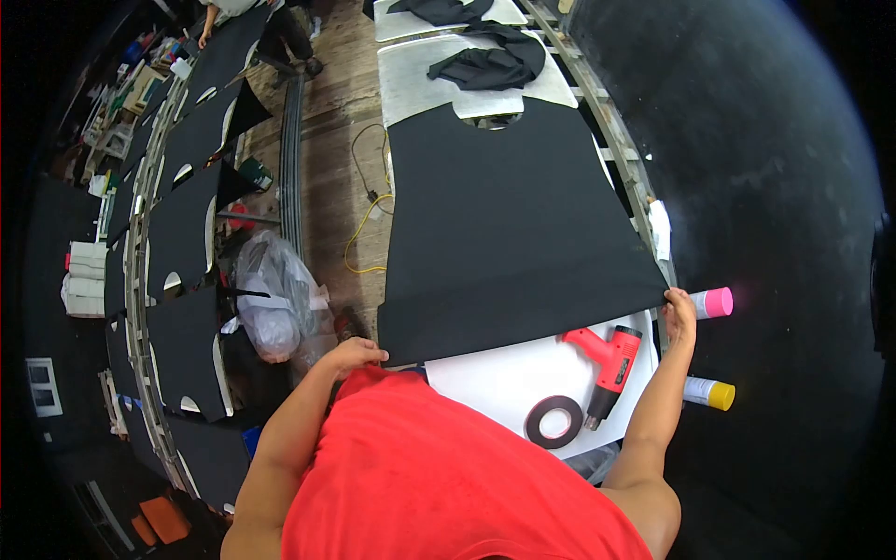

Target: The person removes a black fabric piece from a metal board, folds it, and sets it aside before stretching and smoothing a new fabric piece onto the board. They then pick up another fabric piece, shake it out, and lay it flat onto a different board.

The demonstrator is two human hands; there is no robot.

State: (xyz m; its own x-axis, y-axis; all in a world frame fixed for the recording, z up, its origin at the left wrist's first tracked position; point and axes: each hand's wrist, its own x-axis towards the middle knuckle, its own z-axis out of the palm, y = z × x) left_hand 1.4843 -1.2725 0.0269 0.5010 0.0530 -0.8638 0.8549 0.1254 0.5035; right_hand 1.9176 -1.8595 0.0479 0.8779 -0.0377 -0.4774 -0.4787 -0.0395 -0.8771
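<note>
A black fabric garment panel, probably a shirt body [513, 224], lies flat over a white board, its neckline at the far end. My left hand [358, 355] pinches its near left corner. At the near right corner my right hand [680, 308] grips the hem between thumb and fingers. Just below the hem, a red heat gun [613, 364] rests on the white surface [485, 392]. Beside its nozzle lies a roll of black tape [553, 423].
A pink-capped spray can [715, 302] and a yellow-capped one [711, 393] stick out on the right. Farther boards carry bunched black cloth [490, 65]. A plastic bag [275, 299] and a yellow cord [357, 238] lie left. Another person [280, 37] stands by the left row of black panels [184, 233].
</note>
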